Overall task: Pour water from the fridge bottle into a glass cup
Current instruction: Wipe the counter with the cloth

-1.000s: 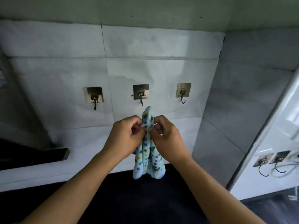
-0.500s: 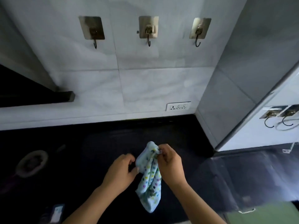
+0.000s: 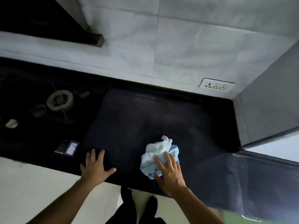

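A crumpled light-blue dotted cloth (image 3: 157, 155) lies on the dark countertop (image 3: 145, 118). My right hand (image 3: 169, 172) presses flat on the cloth's near side, fingers spread over it. My left hand (image 3: 95, 167) rests flat on the counter near its front edge, fingers apart, holding nothing, well left of the cloth. No bottle and no glass cup are in view.
A gas stove burner (image 3: 59, 101) sits at the left of the counter, with a small dark box (image 3: 68, 147) near the front edge. A wall socket (image 3: 216, 85) is on the white tiled wall. A grey fridge side (image 3: 271, 102) bounds the counter on the right.
The cloth came off the middle wall hook and went down onto the counter. My left hand let go of it and now lies flat. The view tilted down from wall to counter.
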Motion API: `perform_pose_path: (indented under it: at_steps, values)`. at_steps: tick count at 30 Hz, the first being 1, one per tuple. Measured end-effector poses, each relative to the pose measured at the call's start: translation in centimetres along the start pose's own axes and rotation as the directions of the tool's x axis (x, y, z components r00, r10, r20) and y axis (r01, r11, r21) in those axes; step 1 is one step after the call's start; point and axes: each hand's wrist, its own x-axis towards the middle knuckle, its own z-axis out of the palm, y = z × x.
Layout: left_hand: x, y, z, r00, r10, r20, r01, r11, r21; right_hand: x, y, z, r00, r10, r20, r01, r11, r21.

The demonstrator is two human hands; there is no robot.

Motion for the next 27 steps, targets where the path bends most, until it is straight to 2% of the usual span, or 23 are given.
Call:
perform_pose_path:
  at_steps: [5,9,11,12,14,17,19,22,24,25,27]
  values:
    - [0.7,-0.3,0.3,0.999,0.010,0.049,-0.009,1.000,-0.014,1.0,3.5,0.3,0.998,-0.012,-0.064,0.012,1.000,0.009]
    - [1.2,-0.8,1.2,0.986,0.029,0.166,-0.037,0.998,0.045,6.0,6.7,-1.8,0.947,0.231,-0.223,-0.199,0.967,0.157]
    - [1.4,-0.8,0.9,0.982,0.013,0.188,-0.022,0.999,0.046,9.4,6.3,-3.0,0.904,0.357,-0.234,-0.313,0.927,0.206]
    - [1.5,-0.7,0.6,0.980,0.003,0.198,-0.012,0.999,0.042,10.9,5.6,-3.4,0.899,0.371,-0.232,-0.330,0.923,0.197]
    - [1.8,-0.4,0.1,0.974,-0.015,0.225,0.008,0.999,0.036,13.5,3.5,-3.3,0.936,0.276,-0.219,-0.256,0.960,0.115]
    - [2.1,0.2,-0.6,0.965,-0.041,0.259,0.036,0.999,0.025,15.6,-1.1,-2.0,0.992,-0.039,-0.117,0.028,0.995,-0.096]
    - [2.5,0.5,-1.1,0.959,-0.067,0.274,0.062,0.998,0.024,15.5,-4.2,-0.5,0.971,-0.241,0.000,0.237,0.953,-0.187]
    - [3.0,1.0,-1.7,0.950,-0.096,0.296,0.092,0.995,0.028,14.3,-5.6,-0.1,0.886,-0.451,0.111,0.464,0.871,-0.165]
    - [3.2,1.2,-1.9,0.948,-0.108,0.298,0.103,0.994,0.032,13.3,-2.7,-1.8,0.886,-0.456,0.077,0.463,0.880,-0.111]
    - [3.3,1.3,-1.9,0.949,-0.114,0.292,0.107,0.993,0.039,12.4,-0.2,-2.6,0.921,-0.389,0.011,0.389,0.919,-0.066]
    - [3.3,1.2,-1.7,0.955,-0.122,0.270,0.113,0.992,0.049,9.1,6.2,-3.4,0.972,-0.137,-0.190,0.147,0.988,0.041]
